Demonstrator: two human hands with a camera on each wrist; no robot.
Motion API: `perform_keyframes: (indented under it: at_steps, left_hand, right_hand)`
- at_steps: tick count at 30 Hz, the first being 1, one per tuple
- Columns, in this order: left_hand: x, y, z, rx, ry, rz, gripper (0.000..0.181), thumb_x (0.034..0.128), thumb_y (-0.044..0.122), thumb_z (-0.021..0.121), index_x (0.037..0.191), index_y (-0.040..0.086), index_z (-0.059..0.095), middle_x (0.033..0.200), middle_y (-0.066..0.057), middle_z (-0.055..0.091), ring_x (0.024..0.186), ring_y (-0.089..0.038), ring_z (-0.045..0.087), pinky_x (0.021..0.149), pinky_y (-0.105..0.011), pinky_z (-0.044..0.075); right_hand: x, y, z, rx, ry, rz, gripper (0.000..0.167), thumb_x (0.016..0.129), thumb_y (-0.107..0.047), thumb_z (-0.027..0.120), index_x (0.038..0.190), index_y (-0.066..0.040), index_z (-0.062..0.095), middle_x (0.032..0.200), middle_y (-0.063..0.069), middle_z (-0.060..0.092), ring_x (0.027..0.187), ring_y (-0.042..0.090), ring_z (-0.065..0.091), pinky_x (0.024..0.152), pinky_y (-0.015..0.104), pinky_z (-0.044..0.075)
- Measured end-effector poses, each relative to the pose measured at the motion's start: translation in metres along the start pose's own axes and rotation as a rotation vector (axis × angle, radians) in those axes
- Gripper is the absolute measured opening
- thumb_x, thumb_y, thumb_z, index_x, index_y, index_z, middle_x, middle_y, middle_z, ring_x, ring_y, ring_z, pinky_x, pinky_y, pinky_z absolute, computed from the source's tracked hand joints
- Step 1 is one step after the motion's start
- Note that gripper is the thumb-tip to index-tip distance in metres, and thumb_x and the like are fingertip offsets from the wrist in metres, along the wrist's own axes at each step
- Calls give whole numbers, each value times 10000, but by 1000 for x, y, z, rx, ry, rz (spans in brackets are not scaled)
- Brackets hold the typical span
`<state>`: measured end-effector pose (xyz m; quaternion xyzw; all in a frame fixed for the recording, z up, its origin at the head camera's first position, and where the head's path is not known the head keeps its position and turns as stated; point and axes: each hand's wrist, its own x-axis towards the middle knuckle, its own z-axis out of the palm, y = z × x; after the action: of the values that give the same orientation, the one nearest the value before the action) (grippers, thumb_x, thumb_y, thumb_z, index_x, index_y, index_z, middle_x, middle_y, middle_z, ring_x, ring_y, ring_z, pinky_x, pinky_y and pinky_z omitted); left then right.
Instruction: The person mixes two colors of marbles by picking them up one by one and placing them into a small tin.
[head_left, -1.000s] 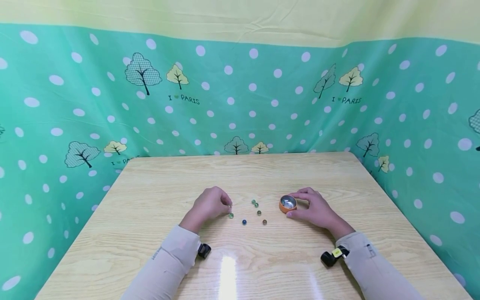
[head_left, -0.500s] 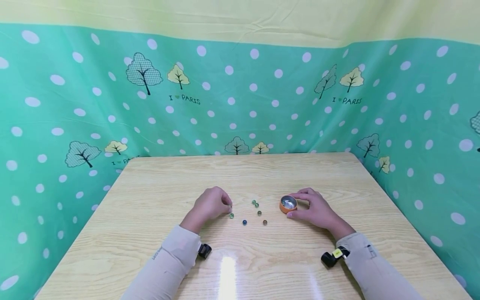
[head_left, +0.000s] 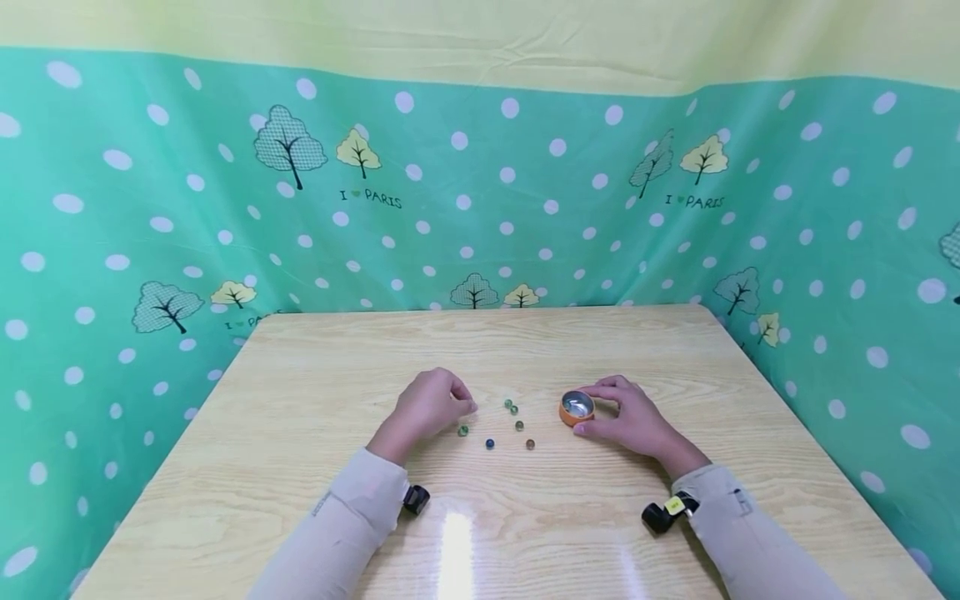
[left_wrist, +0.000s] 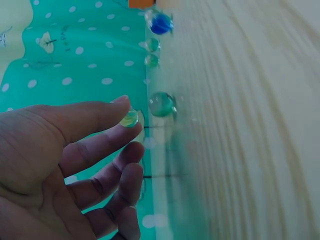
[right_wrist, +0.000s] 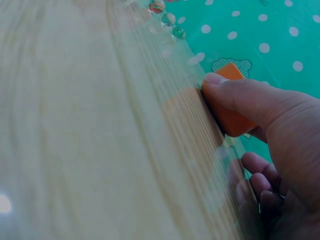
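Marble [left_wrist: 130, 119] looking light, hard, slippery; pinching round its middle probably suiting best. Left hand [head_left: 432, 406] pinching it above table [head_left: 337, 350], left of most loose marbles [head_left: 519, 426]. Right hand [head_left: 632, 419] gripping orange cup [head_left: 567, 418], farther right.

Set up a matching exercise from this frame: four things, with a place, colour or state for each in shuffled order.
1. left hand
2. right hand
3. blue marble
4. cup

A. grips the cup
B. orange outside, silvery inside
C. pinches a greenish marble
D. on the table, left of the brown marble in the head view

Pairs: 1-C, 2-A, 3-D, 4-B
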<state>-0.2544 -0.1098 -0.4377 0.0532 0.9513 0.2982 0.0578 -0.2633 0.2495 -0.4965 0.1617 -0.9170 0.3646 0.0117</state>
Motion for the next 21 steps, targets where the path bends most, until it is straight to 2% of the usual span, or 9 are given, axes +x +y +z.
perform_keyframes:
  at_steps: [5,11,21]
  left_hand:
    - [3,11,1,-16,-4,34,135,928,361,781,852,249,780,937,74,730,766,-143,616,686,-337,488]
    - [5,26,3,-40,-19,47,134,939,366,770,889,244,789,979,66,732,735,-144,620,668,-338,487]
    - [12,44,13,-53,30,101,98,934,348,780,926,254,804,1089,44,725,842,-141,624,653,-336,502]
  right_hand:
    - [0,1,1,0,2,3,647,706,-601,896,1277,-349,727,1325,57,562,1266,312,480,1058,634,390]
    - [1,0,0,9,0,3,638,704,-600,896,1270,-358,728,1307,51,566,1251,303,484,1055,626,392]
    - [1,0,0,10,-5,1,654,708,-596,896,1282,-334,726,1330,69,559,1262,316,473,1056,632,388]
